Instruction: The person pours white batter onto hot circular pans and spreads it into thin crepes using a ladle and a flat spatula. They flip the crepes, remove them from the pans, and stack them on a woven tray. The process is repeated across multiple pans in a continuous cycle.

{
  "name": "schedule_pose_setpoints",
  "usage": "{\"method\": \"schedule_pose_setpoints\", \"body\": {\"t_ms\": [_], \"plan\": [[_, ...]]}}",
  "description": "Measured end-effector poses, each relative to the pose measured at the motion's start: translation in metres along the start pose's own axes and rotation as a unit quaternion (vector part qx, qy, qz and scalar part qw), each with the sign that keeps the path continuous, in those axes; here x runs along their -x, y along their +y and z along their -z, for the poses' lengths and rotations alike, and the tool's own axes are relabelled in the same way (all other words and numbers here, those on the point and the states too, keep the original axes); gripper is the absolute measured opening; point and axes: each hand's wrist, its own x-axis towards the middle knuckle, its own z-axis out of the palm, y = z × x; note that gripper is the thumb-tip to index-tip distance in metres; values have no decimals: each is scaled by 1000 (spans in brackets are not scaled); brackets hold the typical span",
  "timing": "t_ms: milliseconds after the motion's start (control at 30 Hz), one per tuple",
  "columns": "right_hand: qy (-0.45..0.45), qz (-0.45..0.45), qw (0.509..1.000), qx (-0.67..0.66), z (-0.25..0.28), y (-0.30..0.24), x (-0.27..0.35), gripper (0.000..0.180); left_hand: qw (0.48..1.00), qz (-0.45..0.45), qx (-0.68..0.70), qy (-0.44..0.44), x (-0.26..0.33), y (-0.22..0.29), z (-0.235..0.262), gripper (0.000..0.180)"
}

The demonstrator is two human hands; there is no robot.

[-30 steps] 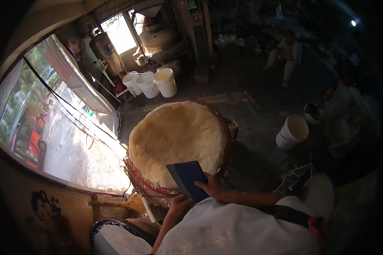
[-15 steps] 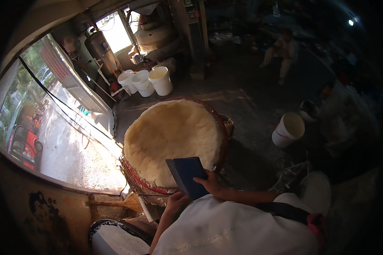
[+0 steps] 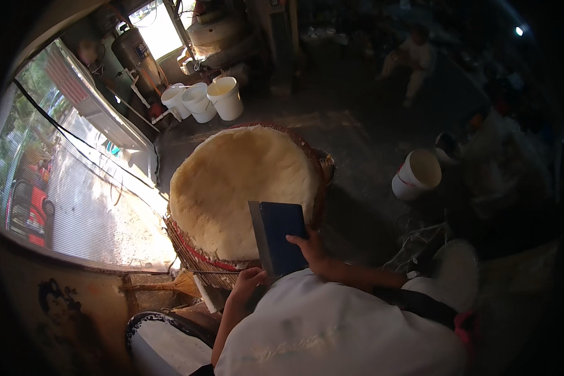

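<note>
My right hand (image 3: 314, 252) grips a dark blue flat rectangular thing (image 3: 283, 232), thumb across its face; a grey strip runs down its left side. It stands tilted over the near edge of a large round pale, doughy mass (image 3: 241, 178). That mass fills a wide woven basket (image 3: 191, 257) with a red band. Beside the lower left corner of the blue thing, my left hand (image 3: 249, 280) is closed, its fingers bent together. A thin dark rod (image 3: 222, 271) runs toward those fingers; whether they hold it cannot be made out.
Several white buckets stand around, one (image 3: 224, 98) by the tank (image 3: 136, 53) and another (image 3: 417, 175) at the right. A broom (image 3: 169, 284) lies left of the basket. Tangled white cord (image 3: 423, 241) is on the floor at right. A person (image 3: 412, 62) sits farther back.
The blue thing has turned more upright, its broad face now toward me, still in my right hand. My left hand stays closed beside it. The whole view has shifted slightly.
</note>
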Motion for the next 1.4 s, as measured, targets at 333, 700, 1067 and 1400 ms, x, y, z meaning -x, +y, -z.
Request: {"method": "schedule_pose_setpoints", "body": {"t_ms": [333, 700, 1067, 1400], "plan": [[18, -14, 999, -38, 23, -21, -31, 40, 996, -38, 76, 13, -35, 8, -15, 13], [-152, -148, 977, 15, -19, -7, -72, 24, 931, -87, 338, 105, 8, -35, -45, 17], [-398, -254, 875, 108, -93, 56, 3, 35, 764, -236, 528, 287, 121, -113, -90, 17], [-593, -45, 728, 341, -143, 180, 97, 33, 598, -92, 492, 627, 255, -265, -190, 15]]}}
